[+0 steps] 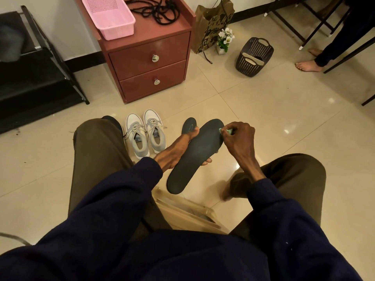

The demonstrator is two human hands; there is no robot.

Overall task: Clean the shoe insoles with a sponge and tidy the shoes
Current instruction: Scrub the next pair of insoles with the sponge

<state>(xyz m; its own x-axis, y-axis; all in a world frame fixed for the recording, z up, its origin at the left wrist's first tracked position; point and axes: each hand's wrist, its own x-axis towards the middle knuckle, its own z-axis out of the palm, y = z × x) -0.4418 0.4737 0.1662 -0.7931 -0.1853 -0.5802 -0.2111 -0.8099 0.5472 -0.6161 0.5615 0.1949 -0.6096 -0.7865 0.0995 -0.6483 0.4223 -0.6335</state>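
The left hand (178, 147) cradles the long dark grey foam insole (194, 157) from beneath, thumb hooked over its edge, tilting the top face up, likely so it can be wiped. The right hand (237, 136) pinches a small pale green sponge (228, 131) against the toe end. The pair of grey-and-white mesh sneakers (143, 134) stands on the tiled floor (263, 118), probably awaiting insoles

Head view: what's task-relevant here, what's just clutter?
Job: dark grey foam insole held in left hand; pale green sponge pinched by right hand; second dark insole behind; grey-and-white lace-up sneakers.
Lying about: pink plastic basket; brown paper bag; dark woven plastic basket; white potted flowers.
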